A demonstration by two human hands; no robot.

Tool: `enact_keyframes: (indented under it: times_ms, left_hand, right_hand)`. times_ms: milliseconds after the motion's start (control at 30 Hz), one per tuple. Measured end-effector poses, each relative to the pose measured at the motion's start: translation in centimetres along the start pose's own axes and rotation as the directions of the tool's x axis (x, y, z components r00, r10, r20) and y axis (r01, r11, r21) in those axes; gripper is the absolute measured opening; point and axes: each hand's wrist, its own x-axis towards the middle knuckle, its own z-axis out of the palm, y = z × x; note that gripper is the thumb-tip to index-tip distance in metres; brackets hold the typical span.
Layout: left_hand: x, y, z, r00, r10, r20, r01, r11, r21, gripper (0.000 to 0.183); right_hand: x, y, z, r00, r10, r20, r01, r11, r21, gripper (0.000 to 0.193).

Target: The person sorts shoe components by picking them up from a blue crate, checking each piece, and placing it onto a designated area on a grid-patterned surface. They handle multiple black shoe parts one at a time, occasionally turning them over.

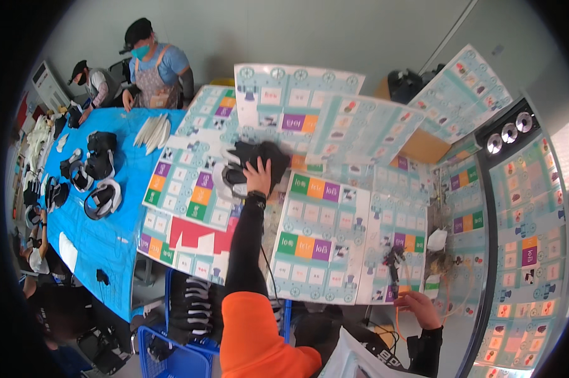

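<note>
My left hand point(258, 176), at the end of a black sleeve, lies with its fingers spread on a black fabric piece point(273, 160). Beside it is a black piece with a pale grey rim point(235, 177), partly hidden. At the table's near right edge, my right hand point(418, 309) has its fingers apart. Its fingertips are close to the lower end of a slim dark tool point(394, 274); whether they touch it I cannot tell. An orange hose point(447, 309) runs near this hand.
Printed sheets cover my table point(319, 239), and similar boards stand behind. A blue-covered table point(124, 239) on the left bears black-and-grey curved pieces point(103, 198) and white strips point(151, 133). Co-workers point(155, 69) are beyond it. Blue crates point(171, 356) stand below.
</note>
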Motion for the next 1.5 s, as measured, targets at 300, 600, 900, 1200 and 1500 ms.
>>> enact_keyframes:
  times_ms: [300,600,900,1200,1500]
  left_hand:
    - [-8.6,-7.1,-17.5,0.955,-0.064,0.289,0.09,0.993,-0.078,0.066]
    - [-17.4,-9.3,-26.1,0.903,-0.367,0.225,0.43,0.799,-0.42,0.051]
    - [-23.1,-0.8,-36.2,0.861,-0.475,0.183,0.504,0.745,-0.436,0.071]
    - [-16.2,-2.7,-39.7,0.965,-0.263,0.011,0.244,0.878,-0.413,0.078]
    - [-19.3,8.7,-48.7,0.94,-0.297,0.169,0.339,0.749,-0.569,0.059]
  right_hand:
    - [3.4,-0.5,-1.2,0.999,0.02,0.028,-0.02,1.0,-0.003,0.031]
    - [9.5,-2.9,4.6,0.909,-0.078,0.41,0.219,0.926,-0.307,0.03]
    - [15.0,1.7,7.9,0.686,-0.101,0.72,0.45,0.837,-0.311,0.027]
    - [13.1,3.6,7.6,0.639,-0.135,0.757,0.506,0.816,-0.281,0.026]
    - [6.9,0.7,9.6,0.461,-0.724,0.513,0.886,0.407,-0.222,0.071]
